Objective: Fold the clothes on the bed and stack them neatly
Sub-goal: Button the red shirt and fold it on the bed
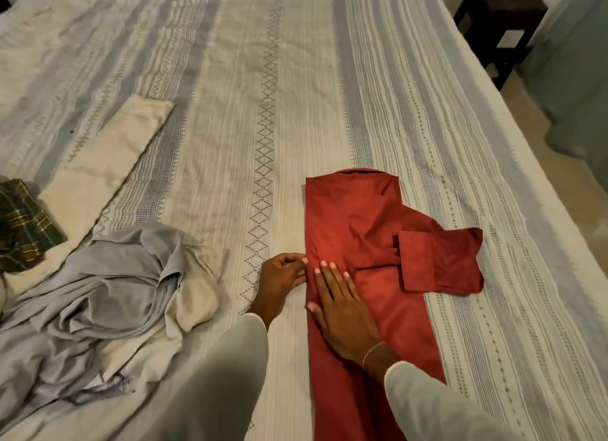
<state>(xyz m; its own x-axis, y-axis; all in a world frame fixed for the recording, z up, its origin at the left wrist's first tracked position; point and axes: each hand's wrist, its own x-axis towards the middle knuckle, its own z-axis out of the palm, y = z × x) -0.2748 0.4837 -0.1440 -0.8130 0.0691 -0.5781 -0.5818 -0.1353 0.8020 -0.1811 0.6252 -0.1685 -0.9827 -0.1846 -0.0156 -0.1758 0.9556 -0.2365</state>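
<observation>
R hand (342,312) flat on red shirt (355,230), L hand (283,276) pinching its edge

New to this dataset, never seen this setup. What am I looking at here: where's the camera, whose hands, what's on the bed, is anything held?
There is no robot here. A person wears one wide-angle camera on the head, looking down at their own hands. The bed has a striped cover. On it lies a half-folded red shirt. The right hand lies flat on the shirt, pressing it down. The left hand pinches the shirt's left edge. To the left lie a crumpled grey garment, a cream cloth and a dark plaid cloth. A dark stool stands beside the bed.
</observation>
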